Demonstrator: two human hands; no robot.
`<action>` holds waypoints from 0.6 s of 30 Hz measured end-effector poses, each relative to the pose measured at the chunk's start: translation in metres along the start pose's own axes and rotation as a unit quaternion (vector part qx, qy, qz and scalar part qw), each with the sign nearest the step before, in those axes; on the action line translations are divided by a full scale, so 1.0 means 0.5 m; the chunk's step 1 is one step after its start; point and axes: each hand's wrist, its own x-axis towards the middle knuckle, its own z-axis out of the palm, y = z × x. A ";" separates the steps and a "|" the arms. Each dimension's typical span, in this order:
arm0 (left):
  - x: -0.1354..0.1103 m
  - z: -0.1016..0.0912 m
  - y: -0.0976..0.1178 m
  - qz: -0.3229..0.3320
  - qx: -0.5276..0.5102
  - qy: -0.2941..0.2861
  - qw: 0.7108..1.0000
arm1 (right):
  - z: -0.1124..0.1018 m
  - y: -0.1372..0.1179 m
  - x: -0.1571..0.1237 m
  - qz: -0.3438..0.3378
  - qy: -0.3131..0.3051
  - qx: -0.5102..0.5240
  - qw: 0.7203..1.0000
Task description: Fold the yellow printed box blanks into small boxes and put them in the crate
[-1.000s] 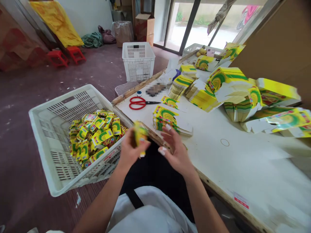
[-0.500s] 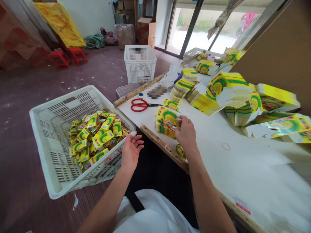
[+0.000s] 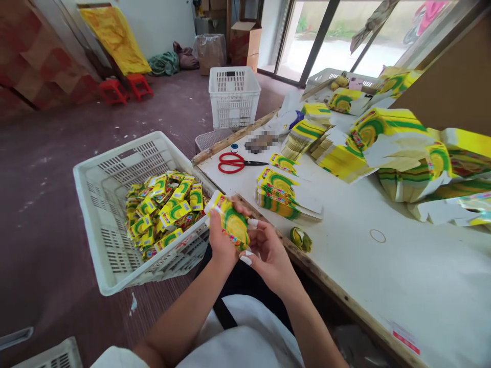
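Note:
My left hand [image 3: 221, 246] is wrapped round a small yellow-and-green printed carton [image 3: 233, 223], held tilted above the table's near edge. At the carton's right end, my right hand [image 3: 271, 258] has curled fingers and its thumb against the lower corner; pale covers show on the thumb and a fingertip. A stack of flat cartons [image 3: 276, 190] of the same print lies on the table just beyond my hands. To the left stands a white plastic crate [image 3: 91, 217] with a heap of filled-looking cartons [image 3: 164, 210] inside.
Red-handled scissors [image 3: 232, 163], a small blue-and-white roll [image 3: 234, 147] and a green-yellow crumpled object [image 3: 301, 239] lie on the white table [image 3: 345, 276]. Bundles of larger cartons [image 3: 387, 130] crowd its far right. A wooden strip [image 3: 330, 286] edges the table. Another crate [image 3: 235, 97] stands beyond.
My right hand has come from the flat stack toward my left hand, bringing a carton. Both hands now hold it, and it looks opened out. The view has shifted slightly left.

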 end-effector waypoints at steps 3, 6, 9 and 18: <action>0.001 -0.005 -0.008 0.033 -0.017 0.057 0.998 | 0.015 0.004 -0.007 0.017 0.004 0.001 1.000; -0.006 -0.021 -0.026 0.034 0.040 0.052 0.997 | 0.003 0.008 0.000 0.018 0.038 -0.016 0.999; -0.016 -0.032 -0.036 0.063 0.084 0.008 0.994 | -0.014 0.010 0.007 0.000 0.089 -0.028 0.996; -0.008 -0.058 -0.042 0.053 0.094 -0.020 0.994 | -0.055 0.005 0.013 -0.040 0.147 -0.074 0.986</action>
